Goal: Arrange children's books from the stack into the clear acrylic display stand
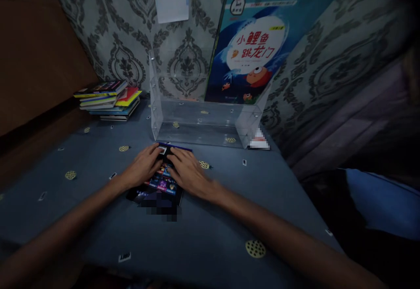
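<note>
A dark book (163,185) with small colourful pictures on its cover lies flat on the table, part of its near edge blurred out. My left hand (143,165) rests on the upper left of the book, fingers stretched forward. From the other side my right hand (189,169) lies over its upper right, fingers spread and pointing inward. Both palms face down, and neither hand is closed round anything. Just beyond the book stands a clear acrylic rack (200,134), with a blue picture book (229,81) upright in its upper right part.
A stack of books (110,105) sits at the back left beside a brown panel (39,61). The patterned grey-blue tablecloth (82,210) covers the table. A small blurred white item (259,142) stands by the rack's right foot. Wallpaper (124,57) lies behind.
</note>
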### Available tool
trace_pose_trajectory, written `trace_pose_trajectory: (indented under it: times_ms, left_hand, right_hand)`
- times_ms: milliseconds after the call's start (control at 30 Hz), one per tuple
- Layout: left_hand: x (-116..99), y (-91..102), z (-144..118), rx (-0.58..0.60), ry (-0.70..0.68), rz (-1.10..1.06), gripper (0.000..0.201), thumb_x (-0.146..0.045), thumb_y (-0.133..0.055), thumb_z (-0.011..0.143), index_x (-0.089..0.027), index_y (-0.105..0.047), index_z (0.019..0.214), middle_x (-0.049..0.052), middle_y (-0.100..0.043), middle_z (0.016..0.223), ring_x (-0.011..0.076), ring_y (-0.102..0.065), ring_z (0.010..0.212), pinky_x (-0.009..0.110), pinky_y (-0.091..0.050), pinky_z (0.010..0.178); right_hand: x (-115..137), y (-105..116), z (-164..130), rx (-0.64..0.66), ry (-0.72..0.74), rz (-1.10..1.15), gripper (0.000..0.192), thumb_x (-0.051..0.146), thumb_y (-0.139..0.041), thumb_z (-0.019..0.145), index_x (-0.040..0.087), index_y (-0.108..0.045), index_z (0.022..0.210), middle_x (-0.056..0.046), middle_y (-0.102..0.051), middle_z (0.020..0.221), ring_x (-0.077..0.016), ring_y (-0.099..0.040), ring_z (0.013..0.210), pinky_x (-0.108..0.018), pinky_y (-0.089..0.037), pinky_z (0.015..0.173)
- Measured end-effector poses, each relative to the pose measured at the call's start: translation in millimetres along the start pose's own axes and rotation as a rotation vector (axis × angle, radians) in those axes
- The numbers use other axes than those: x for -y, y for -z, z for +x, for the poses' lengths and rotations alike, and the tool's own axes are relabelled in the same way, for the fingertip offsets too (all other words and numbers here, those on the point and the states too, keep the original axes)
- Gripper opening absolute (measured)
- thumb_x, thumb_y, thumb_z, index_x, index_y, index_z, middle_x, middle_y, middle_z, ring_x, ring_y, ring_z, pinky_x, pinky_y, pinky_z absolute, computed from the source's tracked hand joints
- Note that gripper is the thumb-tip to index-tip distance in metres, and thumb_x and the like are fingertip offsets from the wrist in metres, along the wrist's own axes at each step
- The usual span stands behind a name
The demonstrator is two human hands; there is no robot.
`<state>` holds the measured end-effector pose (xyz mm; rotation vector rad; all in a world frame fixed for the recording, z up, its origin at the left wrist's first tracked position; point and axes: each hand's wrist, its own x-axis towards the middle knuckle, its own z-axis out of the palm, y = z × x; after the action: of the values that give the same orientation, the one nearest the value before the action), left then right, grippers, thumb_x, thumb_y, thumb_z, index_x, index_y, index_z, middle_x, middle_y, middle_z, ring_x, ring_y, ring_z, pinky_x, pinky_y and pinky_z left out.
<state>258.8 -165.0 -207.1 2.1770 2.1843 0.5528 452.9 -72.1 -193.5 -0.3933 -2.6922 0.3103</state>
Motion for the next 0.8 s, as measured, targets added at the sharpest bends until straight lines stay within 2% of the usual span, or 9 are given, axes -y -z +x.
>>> trace_pose_trajectory:
  times_ms: [100,167,300,400,567,800]
  left_hand:
    - [3,-7.3,1,-0.035,-0.01,0.032,0.034,-0.033,-0.042,0.1,-0.02,-0.052,0.13,0.015,-0.051,0.146,0.0303,-0.052,0.134,0.051,-0.046,0.11]
    - [3,-9.9,-1,-0.05,-0.014,0.046,0.034,-0.033,-0.04,0.101,-0.02,-0.051,0.13,0.016,-0.051,0.147,0.0304,-0.052,0.134,0.052,-0.046,0.11]
    - [2,-10.5,-2,-0.051,-0.006,0.056,0.035,-0.035,-0.039,0.102,-0.019,-0.052,0.131,0.015,-0.051,0.148,0.0303,-0.051,0.136,0.05,-0.045,0.111]
    - [3,-7.8,0,-0.037,-0.008,0.059,0.035,-0.036,-0.04,0.102,-0.02,-0.053,0.131,0.015,-0.052,0.148,0.0305,-0.051,0.137,0.051,-0.045,0.11]
    - [1,0.8,2,0.062,-0.099,0.006,0.037,-0.036,-0.04,0.103,-0.02,-0.053,0.133,0.014,-0.049,0.153,0.028,-0.048,0.14,0.052,-0.039,0.115]
    - [-10,6.1,0,0.159,-0.218,-0.076,0.038,-0.037,-0.043,0.103,-0.026,-0.054,0.138,0.008,-0.046,0.156,0.0247,-0.047,0.141,0.054,-0.029,0.12]
  right_hand:
    - [-15,-8,6,0.072,-0.112,0.019,0.045,0.031,-0.056,0.098,0.005,-0.057,0.135,-0.023,-0.052,0.148,-0.0323,-0.045,0.142,-0.052,-0.035,0.119]
    - [-22,-11,4,0.076,-0.147,0.039,0.047,0.032,-0.053,0.099,0.005,-0.055,0.138,-0.023,-0.051,0.15,-0.0313,-0.043,0.144,-0.052,-0.032,0.121]
    - [-31,-11,-3,0.048,-0.175,0.071,0.044,0.03,-0.051,0.1,0.01,-0.055,0.139,-0.02,-0.053,0.149,-0.0281,-0.045,0.143,-0.052,-0.033,0.12]
    - [-33,-7,-9,0.047,-0.179,0.071,0.043,0.029,-0.052,0.1,0.009,-0.057,0.137,-0.02,-0.054,0.148,-0.0285,-0.047,0.141,-0.05,-0.037,0.118]
    - [-21,3,-30,0.04,-0.167,0.006,0.042,0.03,-0.049,0.101,0.009,-0.058,0.137,-0.021,-0.056,0.145,-0.0318,-0.051,0.133,-0.056,-0.044,0.11]
    - [7,7,-87,0.024,-0.129,-0.133,0.051,0.04,-0.052,0.101,0.005,-0.057,0.137,-0.026,-0.055,0.144,-0.0367,-0.052,0.131,-0.058,-0.05,0.103]
